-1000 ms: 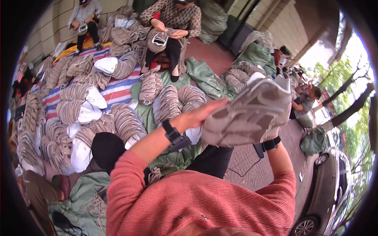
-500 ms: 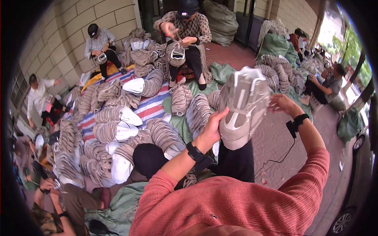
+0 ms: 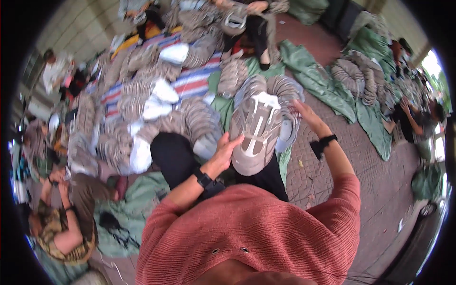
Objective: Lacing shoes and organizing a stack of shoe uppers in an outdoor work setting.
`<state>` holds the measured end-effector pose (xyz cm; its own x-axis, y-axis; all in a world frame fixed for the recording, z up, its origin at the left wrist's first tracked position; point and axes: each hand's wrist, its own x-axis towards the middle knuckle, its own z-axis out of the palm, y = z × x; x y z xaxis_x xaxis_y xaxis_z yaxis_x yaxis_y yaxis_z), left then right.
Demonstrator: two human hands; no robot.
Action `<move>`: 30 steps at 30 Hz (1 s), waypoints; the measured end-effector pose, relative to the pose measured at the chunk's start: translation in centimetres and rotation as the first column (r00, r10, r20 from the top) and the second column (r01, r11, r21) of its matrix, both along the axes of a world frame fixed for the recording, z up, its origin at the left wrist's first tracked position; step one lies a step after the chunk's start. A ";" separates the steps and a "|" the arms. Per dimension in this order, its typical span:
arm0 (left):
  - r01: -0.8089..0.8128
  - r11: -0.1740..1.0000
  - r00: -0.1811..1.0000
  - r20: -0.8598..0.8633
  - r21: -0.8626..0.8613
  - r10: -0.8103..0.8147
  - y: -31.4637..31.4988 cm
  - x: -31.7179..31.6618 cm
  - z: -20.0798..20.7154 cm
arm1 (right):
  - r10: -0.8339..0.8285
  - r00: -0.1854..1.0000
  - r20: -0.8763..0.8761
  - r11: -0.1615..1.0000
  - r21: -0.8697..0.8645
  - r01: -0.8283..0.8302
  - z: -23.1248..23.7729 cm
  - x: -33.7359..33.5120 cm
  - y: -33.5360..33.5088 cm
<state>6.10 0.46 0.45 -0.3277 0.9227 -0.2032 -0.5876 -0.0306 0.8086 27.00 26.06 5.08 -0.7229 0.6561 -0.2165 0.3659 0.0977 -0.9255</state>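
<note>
A beige-grey shoe upper with white trim is in my left hand, its rounded toe toward me. My left thumb lies along its left side; the other fingers are hidden beneath. My right hand is raised just beyond the upper's right edge. Its fingers are drawn together in a pinch, slightly blurred, and what they hold cannot be made out. Past the upper, curved stacks of similar uppers lie on the ground.
Stacked uppers spread over a striped sheet ahead and left. A green sheet lies on the paving at right. Co-workers sit around, one at lower left, one opposite. A parked car stands far right.
The view has tilted down and shifted. The upper and both hands now appear lower in front of me. My left hand keeps its hold; my right hand stays beside the upper's right edge.
</note>
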 end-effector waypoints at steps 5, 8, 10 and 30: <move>0.069 0.995 0.997 0.039 -0.076 -0.066 -1.0 -1.1 0.4 | 0.113 0.959 -0.258 0.757 -0.603 -0.251 -0.9 -11.6 0.7; 0.031 0.995 0.976 0.220 -0.094 -0.009 -2.0 -2.6 -0.3 | 0.298 0.912 -0.283 0.718 -0.563 -0.409 1.4 -13.7 -0.8; 0.017 0.996 0.980 0.200 -0.085 0.001 -2.4 -2.8 0.0 | 0.363 0.899 -0.246 0.756 -0.486 -0.438 2.2 -14.4 -1.4; -0.071 0.974 0.986 0.130 -0.216 0.101 -1.6 -4.2 -3.6 | 0.234 0.900 -0.369 0.922 -0.211 -0.326 7.5 -16.9 5.6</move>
